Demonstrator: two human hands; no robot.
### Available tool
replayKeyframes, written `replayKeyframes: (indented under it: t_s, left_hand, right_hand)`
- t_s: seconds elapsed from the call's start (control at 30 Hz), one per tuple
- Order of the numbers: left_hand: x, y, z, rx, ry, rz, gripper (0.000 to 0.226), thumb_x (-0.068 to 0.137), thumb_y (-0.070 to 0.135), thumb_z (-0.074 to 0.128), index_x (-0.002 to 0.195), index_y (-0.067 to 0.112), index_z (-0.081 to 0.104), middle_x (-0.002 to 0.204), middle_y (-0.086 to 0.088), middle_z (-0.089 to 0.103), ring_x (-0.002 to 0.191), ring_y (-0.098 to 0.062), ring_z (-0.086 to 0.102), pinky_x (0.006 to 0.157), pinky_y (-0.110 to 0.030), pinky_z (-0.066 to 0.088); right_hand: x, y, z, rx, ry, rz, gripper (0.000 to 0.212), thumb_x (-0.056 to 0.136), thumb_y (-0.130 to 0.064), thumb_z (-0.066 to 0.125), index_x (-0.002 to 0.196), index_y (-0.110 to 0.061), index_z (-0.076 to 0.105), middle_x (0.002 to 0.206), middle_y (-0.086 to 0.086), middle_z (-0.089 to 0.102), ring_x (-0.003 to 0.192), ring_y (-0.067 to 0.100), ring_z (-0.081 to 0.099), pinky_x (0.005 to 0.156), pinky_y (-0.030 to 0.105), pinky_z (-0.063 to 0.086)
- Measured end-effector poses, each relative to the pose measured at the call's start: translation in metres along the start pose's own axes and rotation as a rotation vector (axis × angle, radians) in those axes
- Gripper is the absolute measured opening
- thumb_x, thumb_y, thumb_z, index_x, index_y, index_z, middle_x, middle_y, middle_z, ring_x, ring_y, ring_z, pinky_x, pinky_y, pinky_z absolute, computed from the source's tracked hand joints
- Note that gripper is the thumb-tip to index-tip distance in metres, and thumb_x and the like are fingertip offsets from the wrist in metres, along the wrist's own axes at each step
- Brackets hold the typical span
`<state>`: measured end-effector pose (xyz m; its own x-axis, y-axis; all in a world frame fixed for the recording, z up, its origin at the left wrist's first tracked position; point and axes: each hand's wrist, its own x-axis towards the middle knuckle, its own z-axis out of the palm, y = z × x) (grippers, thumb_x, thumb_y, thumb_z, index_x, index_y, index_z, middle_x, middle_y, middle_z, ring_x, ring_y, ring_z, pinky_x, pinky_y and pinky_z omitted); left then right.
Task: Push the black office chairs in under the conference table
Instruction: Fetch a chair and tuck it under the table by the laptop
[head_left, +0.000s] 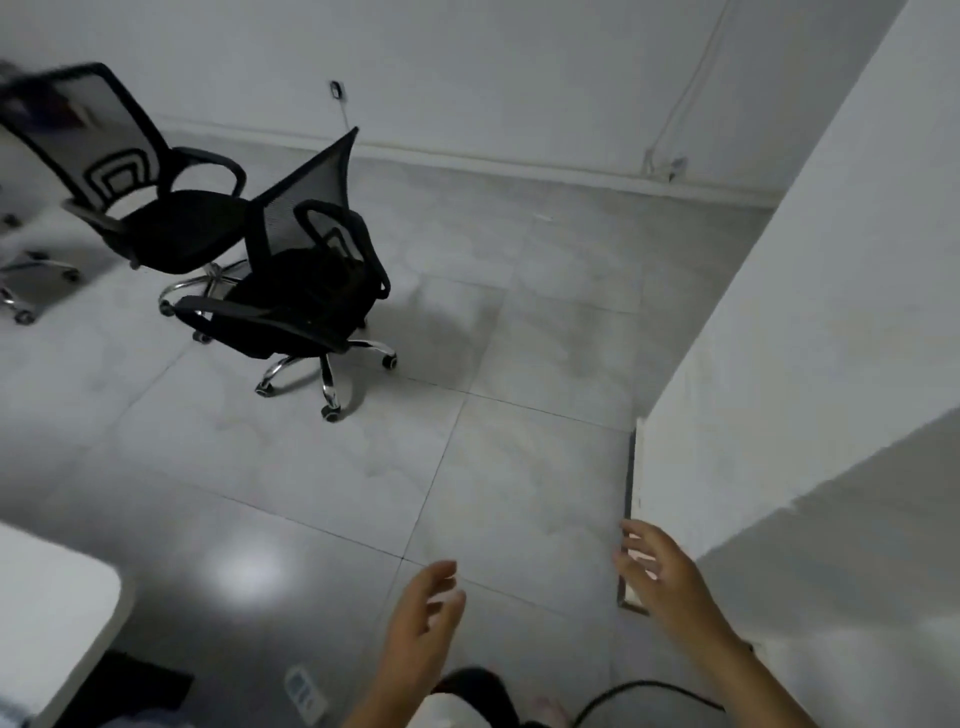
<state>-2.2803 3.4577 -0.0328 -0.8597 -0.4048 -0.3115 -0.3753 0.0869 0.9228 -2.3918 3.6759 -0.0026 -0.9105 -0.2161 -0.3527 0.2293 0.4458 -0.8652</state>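
Presently both my left hand (423, 618) and right hand (662, 569) hang released, while the near black chair (301, 280), out on the floor well apart from the bench corner (62, 597), should roll lightly if pushed by its stiff backrest top.

**A:** Looks like an office, maybe a meeting room?

**B:** Yep, office for sure. Two black mesh swivel chairs (249, 244) on chrome caster bases, parked out on a glossy grey tiled floor (493, 467). Rounded corner of a white worktop (52, 597) poking in at lower left.

**A:** Plain white walls (519, 67) too, with a cable run (691, 88) and a small wall socket (336, 89).

**B:** And a power strip (306, 693) lying on the floor by the worktop. Pretty bare, very workplace.
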Motion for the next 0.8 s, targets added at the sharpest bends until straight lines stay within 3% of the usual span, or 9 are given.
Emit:
replayKeyframes:
  t_s: [0.1,0.2,0.3,0.37,0.5,0.63,0.73,0.8]
  left_hand:
    - [0.047,0.009,-0.005,-0.032,0.109,-0.05,0.026,0.086,0.001,0.056,0.095,0.026,0.057,0.099,0.003,0.062,0.093,-0.008,0.058,0.07,-0.011,0.042]
    - [0.1,0.014,-0.012,-0.069,0.238,-0.105,0.028,0.083,-0.007,0.057,0.088,0.02,0.059,0.096,-0.006,0.064,0.088,-0.014,0.059,0.069,-0.015,0.041]
    - [0.17,0.026,-0.023,-0.084,0.321,-0.139,0.029,0.081,-0.009,0.058,0.083,0.019,0.06,0.094,-0.011,0.064,0.087,-0.024,0.059,0.068,-0.019,0.041]
    - [0.228,0.041,-0.034,-0.093,0.327,-0.127,0.022,0.083,-0.008,0.056,0.09,0.013,0.059,0.099,-0.014,0.062,0.09,-0.025,0.056,0.072,-0.024,0.04]
    - [0.338,0.097,-0.064,-0.042,0.299,-0.038,0.018,0.089,0.003,0.052,0.102,0.016,0.054,0.103,-0.002,0.058,0.09,-0.007,0.055,0.067,-0.007,0.041]
    - [0.427,0.136,-0.082,-0.07,0.294,-0.006,0.02,0.091,0.008,0.05,0.1,0.025,0.053,0.102,0.01,0.057,0.096,0.005,0.051,0.066,-0.005,0.043]
    - [0.483,0.15,-0.087,-0.083,0.32,-0.006,0.028,0.09,0.005,0.051,0.092,0.033,0.053,0.102,0.012,0.058,0.098,0.003,0.052,0.065,0.001,0.044]
    - [0.52,0.154,-0.09,-0.099,0.37,-0.035,0.03,0.09,0.004,0.051,0.09,0.034,0.053,0.101,0.011,0.058,0.097,0.002,0.053,0.064,-0.003,0.045]
  right_hand:
    - [0.061,-0.024,-0.001,-0.011,-0.042,-0.026,0.024,0.087,-0.006,0.057,0.108,-0.017,0.053,0.107,0.004,0.054,0.101,0.017,0.052,0.089,0.027,0.039]
    - [0.11,-0.031,0.014,-0.023,-0.115,0.082,0.027,0.086,-0.004,0.058,0.112,-0.009,0.055,0.109,0.008,0.055,0.098,0.016,0.053,0.088,0.025,0.038]
    - [0.176,-0.049,0.039,-0.043,-0.13,0.11,0.029,0.082,0.001,0.061,0.11,-0.004,0.057,0.108,0.012,0.058,0.087,0.005,0.059,0.078,0.016,0.041]
    - [0.232,-0.076,0.057,-0.107,-0.184,0.043,0.031,0.082,0.0,0.061,0.112,-0.005,0.056,0.108,0.009,0.056,0.094,0.012,0.058,0.082,0.02,0.039]
    - [0.343,-0.161,0.082,-0.126,-0.217,-0.146,0.025,0.086,-0.004,0.058,0.106,-0.018,0.053,0.105,0.001,0.055,0.098,0.015,0.054,0.087,0.023,0.039]
    - [0.429,-0.214,0.094,-0.103,-0.221,-0.205,0.026,0.086,-0.007,0.058,0.102,-0.027,0.051,0.099,-0.011,0.054,0.097,0.009,0.054,0.087,0.02,0.04]
    - [0.484,-0.221,0.102,-0.119,-0.227,-0.154,0.028,0.084,-0.002,0.059,0.1,-0.024,0.053,0.098,-0.003,0.058,0.097,0.014,0.056,0.074,0.001,0.042]
    - [0.524,-0.222,0.109,-0.133,-0.246,-0.104,0.029,0.082,0.003,0.059,0.103,-0.017,0.056,0.1,0.006,0.059,0.093,0.016,0.058,0.069,-0.002,0.041]
